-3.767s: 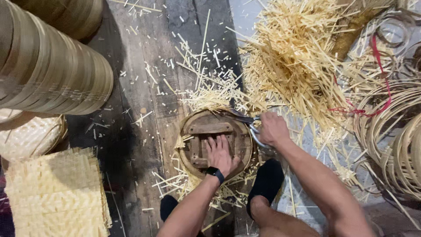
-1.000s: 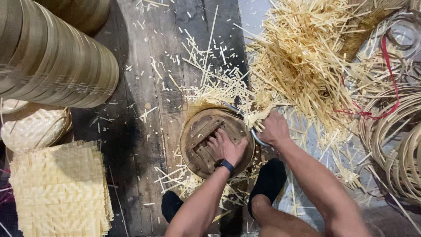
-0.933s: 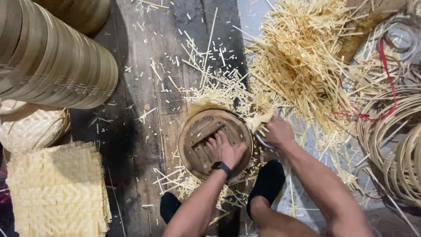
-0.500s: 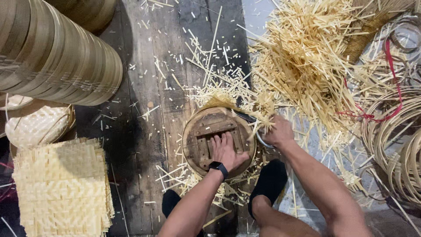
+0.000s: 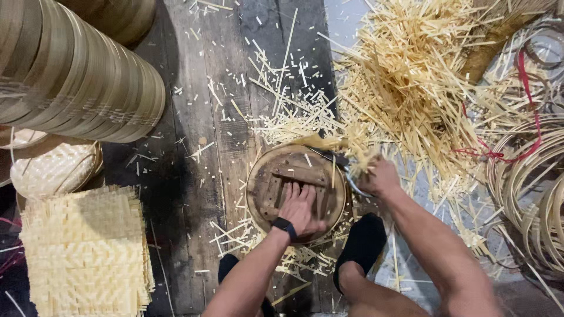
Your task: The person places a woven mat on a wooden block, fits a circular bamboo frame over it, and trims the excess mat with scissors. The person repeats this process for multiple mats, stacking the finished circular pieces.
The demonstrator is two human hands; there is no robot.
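Note:
A round bamboo steamer base (image 5: 258, 182) with wooden slats lies on the plank floor between my feet. My left hand (image 5: 301, 206), with a black band on the wrist, presses flat on the slats with fingers together. At the right rim of the base, my right hand (image 5: 380, 176) is closed on a metal cutting tool (image 5: 343, 164). The tool's blades sit against pale bamboo strip ends that stick out past the rim. Cut strips scatter all around the base.
A big heap of loose bamboo strips (image 5: 411, 88) lies at the upper right. Coiled bamboo hoops (image 5: 537, 194) sit at the right. Stacked steamer rings (image 5: 70, 70) lie at the upper left, above a woven lid (image 5: 56, 167) and woven mats (image 5: 82, 252).
The round base has been turned a little under my left hand, so the slats lie at a new angle. My right hand has shifted slightly along the right rim.

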